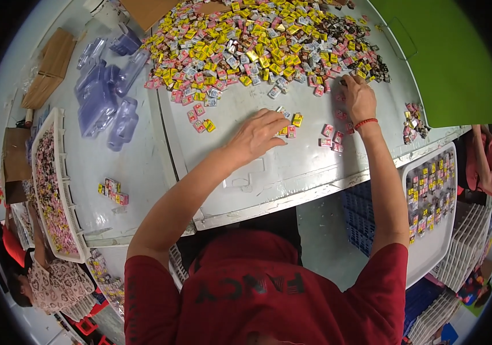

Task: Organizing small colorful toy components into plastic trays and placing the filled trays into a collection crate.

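Held right hand [362,102] nearer the box pile [240,49], just ahead of curled fingertips; could not tell whether pinching. Held left hand [258,132] with fingers together, yellow box [297,119] just right of fingertips, long axis roughly fore-and-aft.

Small coloured blocks [251,54] crowd the tabletop [309,164] toward its far edge; the right hand [361,102] is at their fringe, the left hand [257,137] nearer the front edge

Head view, single, fisheye: we look down from the wearer's head, over the red shirt [246,287], onto the nearby tabletop [309,167], left hand [259,135] and right hand [361,103] above centre.
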`<state>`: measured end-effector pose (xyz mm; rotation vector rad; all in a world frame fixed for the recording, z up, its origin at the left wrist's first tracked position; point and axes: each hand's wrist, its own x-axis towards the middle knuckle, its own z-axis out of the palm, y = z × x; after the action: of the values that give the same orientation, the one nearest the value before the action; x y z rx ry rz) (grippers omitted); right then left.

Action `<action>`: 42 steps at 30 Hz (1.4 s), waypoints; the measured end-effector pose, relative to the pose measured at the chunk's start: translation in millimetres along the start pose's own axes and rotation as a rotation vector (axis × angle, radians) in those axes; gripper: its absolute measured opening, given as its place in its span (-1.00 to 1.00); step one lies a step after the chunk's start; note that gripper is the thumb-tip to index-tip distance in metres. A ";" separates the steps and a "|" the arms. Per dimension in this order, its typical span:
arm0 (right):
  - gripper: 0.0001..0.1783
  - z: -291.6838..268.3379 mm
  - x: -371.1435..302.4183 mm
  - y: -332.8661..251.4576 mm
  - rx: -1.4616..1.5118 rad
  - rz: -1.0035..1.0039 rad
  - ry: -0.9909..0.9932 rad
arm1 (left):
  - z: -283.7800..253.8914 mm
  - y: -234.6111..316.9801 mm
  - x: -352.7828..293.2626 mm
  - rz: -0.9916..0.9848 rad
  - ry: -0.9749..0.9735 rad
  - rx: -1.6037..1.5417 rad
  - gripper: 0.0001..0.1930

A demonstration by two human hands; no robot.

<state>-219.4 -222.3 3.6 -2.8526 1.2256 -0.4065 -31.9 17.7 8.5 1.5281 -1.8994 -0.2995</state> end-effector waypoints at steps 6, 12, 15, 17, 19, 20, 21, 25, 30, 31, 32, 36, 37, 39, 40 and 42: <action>-0.70 -3.9 -16.3 -5.1 -0.009 -0.060 0.196 | 16.3 8.9 4.9 -0.021 0.052 0.023 -0.56; -0.61 -72.7 -73.5 -86.1 0.434 -0.240 -0.006 | 18.2 3.6 3.1 -0.027 0.121 0.007 -0.68; -0.63 -65.2 -117.2 -109.4 0.420 -0.280 -0.060 | 18.9 3.4 8.8 -0.026 0.100 0.007 -0.73; -0.64 -50.5 -133.2 -115.1 0.331 -0.257 -0.041 | 19.9 3.3 13.8 -0.004 0.107 0.016 -0.77; -0.65 -41.0 -134.1 -115.3 0.313 -0.274 -0.004 | 21.8 -0.6 13.8 -0.030 0.110 0.017 -0.78; -0.66 -39.1 -133.3 -116.3 0.285 -0.277 0.041 | 19.4 -3.4 10.9 -0.041 0.110 0.010 -0.78; -0.68 -36.8 -133.4 -118.2 0.313 -0.261 0.058 | 9.1 -6.2 9.4 -0.048 0.111 0.019 -0.78; -0.67 -33.2 -131.3 -111.9 0.421 -0.285 0.107 | -70.8 8.9 -10.1 -0.213 0.106 -0.069 -0.76; -0.63 -61.5 -133.9 -161.6 0.595 -0.453 0.026 | -95.1 32.6 -99.2 -0.220 0.140 0.018 -0.76; -0.64 -60.6 -131.4 -171.6 0.610 -0.505 -0.001 | -89.2 34.0 -110.3 -0.187 0.131 0.040 -0.77; -0.64 -59.8 -128.6 -180.5 0.623 -0.557 -0.028 | -83.6 32.5 -117.2 -0.184 0.135 0.039 -0.77; -0.65 -44.4 -123.7 -202.8 0.514 -0.643 -0.071 | -70.3 27.5 -121.3 -0.162 0.086 0.135 -0.77; -0.72 -40.0 -123.5 -206.4 0.523 -0.658 -0.090 | -68.3 25.1 -120.3 -0.129 0.075 0.171 -0.77; -0.75 -31.5 -125.9 -212.7 0.552 -0.658 -0.099 | -61.7 21.9 -124.8 -0.116 0.108 0.172 -0.77; -0.75 -28.6 -129.1 -214.9 0.547 -0.659 -0.096 | -57.4 20.3 -128.5 -0.106 0.134 0.172 -0.76; -0.66 -25.8 -136.6 -217.3 0.594 -0.569 -0.013 | -45.8 20.0 -138.8 -0.091 0.224 0.203 -0.76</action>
<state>-161.1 28.4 21.0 -2.5876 0.1909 -0.6242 -6.7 163.0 4.7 1.7068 -1.7286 0.0266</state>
